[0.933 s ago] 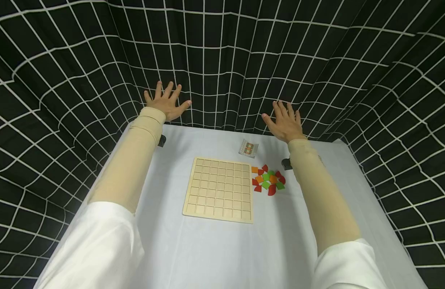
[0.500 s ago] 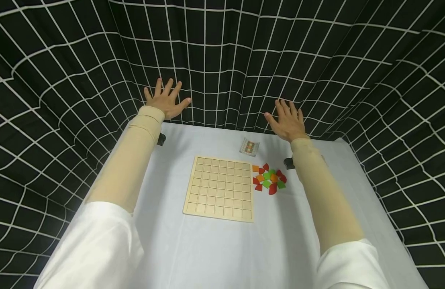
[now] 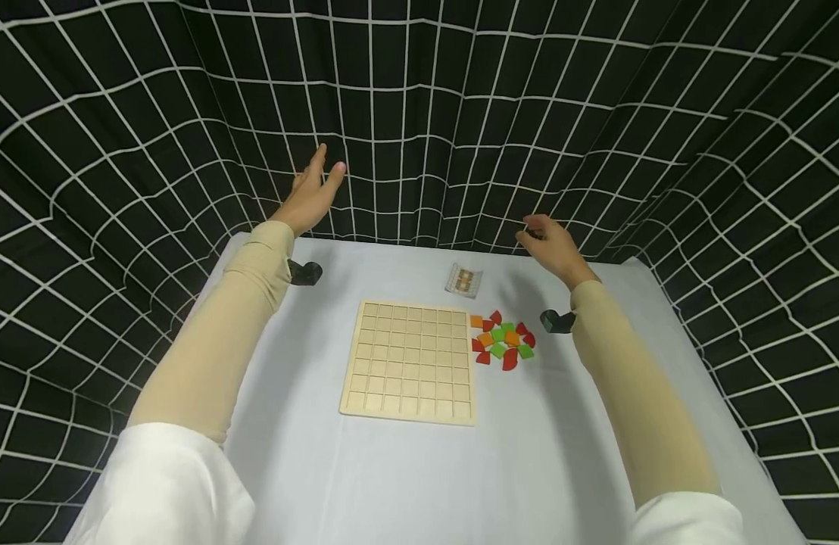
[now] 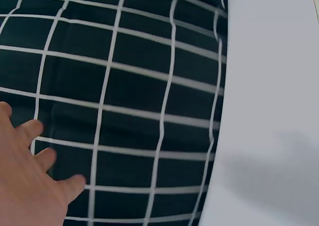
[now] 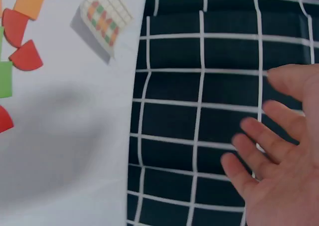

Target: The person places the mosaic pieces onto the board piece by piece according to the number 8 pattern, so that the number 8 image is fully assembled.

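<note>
Both hands are raised beyond the far edge of the table and hold nothing. My left hand (image 3: 308, 195) is turned on its side with its fingers extended; the left wrist view shows its fingers spread. My right hand (image 3: 553, 246) has its palm turned inward and its fingers loosely bent, seen apart in the right wrist view. Between the arms lies a wooden grid board (image 3: 409, 363). Beside its right edge is a loose group of red, orange and green pieces (image 3: 504, 341), some square and some rounded. Behind them lies a small creased paper (image 3: 464, 281) printed with a coloured pattern.
A white cloth (image 3: 392, 484) covers the table. Black curtains (image 3: 406, 113) with a white grid hang behind it and at both sides. Dark wrist-worn camera mounts (image 3: 558, 322) stick inward from both forearms over the table.
Both hands have rotated from palms forward with spread fingers to palms facing inward. The right fingers have bent and the right hand has dropped slightly. Board, pieces and paper stay in place on the table.
</note>
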Tool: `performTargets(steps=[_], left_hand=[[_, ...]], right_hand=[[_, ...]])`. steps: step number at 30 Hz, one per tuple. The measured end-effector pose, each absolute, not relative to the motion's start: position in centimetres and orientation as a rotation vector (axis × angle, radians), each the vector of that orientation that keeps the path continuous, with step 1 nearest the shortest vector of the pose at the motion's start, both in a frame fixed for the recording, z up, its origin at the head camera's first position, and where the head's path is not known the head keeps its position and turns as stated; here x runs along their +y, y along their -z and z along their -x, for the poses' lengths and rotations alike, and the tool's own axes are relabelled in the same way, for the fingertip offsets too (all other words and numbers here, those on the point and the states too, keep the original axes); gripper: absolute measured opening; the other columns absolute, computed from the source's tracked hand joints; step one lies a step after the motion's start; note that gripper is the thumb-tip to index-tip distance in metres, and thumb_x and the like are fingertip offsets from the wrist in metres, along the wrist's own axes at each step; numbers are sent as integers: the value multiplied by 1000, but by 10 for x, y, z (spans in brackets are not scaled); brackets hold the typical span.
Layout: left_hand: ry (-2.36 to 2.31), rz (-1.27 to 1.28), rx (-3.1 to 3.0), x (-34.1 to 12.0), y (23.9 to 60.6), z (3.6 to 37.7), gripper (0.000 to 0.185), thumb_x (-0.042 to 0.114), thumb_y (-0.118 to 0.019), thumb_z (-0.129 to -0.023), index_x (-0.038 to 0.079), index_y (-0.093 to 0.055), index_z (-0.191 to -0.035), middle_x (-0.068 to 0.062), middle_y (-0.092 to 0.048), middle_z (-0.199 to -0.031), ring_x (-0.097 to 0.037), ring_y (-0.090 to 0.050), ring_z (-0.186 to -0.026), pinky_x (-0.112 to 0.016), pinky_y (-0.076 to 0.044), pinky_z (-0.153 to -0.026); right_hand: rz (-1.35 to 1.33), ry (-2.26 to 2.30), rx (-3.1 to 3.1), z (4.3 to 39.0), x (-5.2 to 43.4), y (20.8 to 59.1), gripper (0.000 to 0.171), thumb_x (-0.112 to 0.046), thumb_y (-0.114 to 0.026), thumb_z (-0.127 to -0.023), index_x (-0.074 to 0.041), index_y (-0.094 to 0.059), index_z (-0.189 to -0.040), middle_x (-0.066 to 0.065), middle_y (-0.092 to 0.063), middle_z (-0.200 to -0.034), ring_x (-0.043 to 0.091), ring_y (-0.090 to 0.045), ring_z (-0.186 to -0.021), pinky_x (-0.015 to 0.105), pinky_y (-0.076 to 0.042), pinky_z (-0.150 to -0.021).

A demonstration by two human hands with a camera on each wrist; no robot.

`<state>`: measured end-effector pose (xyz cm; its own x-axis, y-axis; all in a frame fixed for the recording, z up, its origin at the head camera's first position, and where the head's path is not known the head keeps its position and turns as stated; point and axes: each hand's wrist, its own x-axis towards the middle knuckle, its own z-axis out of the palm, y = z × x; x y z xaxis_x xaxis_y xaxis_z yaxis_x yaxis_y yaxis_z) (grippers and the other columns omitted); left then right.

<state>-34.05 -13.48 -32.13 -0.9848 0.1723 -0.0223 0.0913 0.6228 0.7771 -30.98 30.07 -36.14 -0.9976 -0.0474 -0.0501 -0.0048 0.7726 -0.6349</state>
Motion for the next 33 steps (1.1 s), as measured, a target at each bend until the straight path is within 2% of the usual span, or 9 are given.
performTargets(steps=[7,13,16,23,27,31,33], left_hand=[[-1952,-255,2252,-138,351,332,78,65,-20,-103,23,5,-164,-11,-16,-171,-27,-16,-159,-48,-18,-131],[-2344,-301,1791,-142,381,310,77,63,-27,-104,19,-8,-164,-16,-25,-168,-31,-24,-157,-48,-20,-130],[-2516,-309,1480,-146,398,299,77,63,-30,-104,18,-10,-163,-19,-22,-168,-32,-23,-157,-46,-20,-130],[-2778,-151,545,-158,443,274,82,58,-51,-100,20,-14,-164,-17,-5,-172,-30,-11,-160,-37,-15,-132],[-2802,-87,337,-157,468,263,85,56,-52,-101,21,-8,-165,-14,0,-173,-30,-10,-160,-37,-14,-132],[-2826,-37,163,-150,490,253,83,52,-53,-101,21,-9,-165,-11,2,-173,-29,-9,-160,-38,-12,-132],[-2825,-36,105,-146,499,249,83,51,-53,-102,22,-8,-165,-10,5,-173,-28,-4,-161,-39,-9,-132]], right_hand=[[-39,1050,2782,291,326,380,53,-44,-48,-105,-7,-52,-143,20,-56,-141,37,-52,-129,59,-44,-112],[-27,965,2769,283,326,407,48,-40,-50,-105,-6,-58,-138,20,-62,-135,35,-57,-120,55,-50,-107],[-10,956,2748,284,321,420,44,-37,-52,-105,-6,-60,-136,20,-64,-131,35,-58,-116,54,-51,-106],[-29,880,2672,286,307,444,43,-37,-55,-103,-7,-61,-134,17,-65,-128,34,-56,-114,54,-49,-108],[-60,841,2635,285,305,457,43,-36,-55,-103,-7,-61,-134,18,-63,-133,34,-55,-113,55,-49,-109],[-38,811,2618,283,303,469,45,-34,-56,-103,-5,-60,-137,20,-61,-137,34,-57,-116,55,-49,-110],[-26,785,2625,282,302,472,45,-32,-57,-103,-4,-59,-137,21,-61,-137,35,-57,-118,56,-49,-111]])
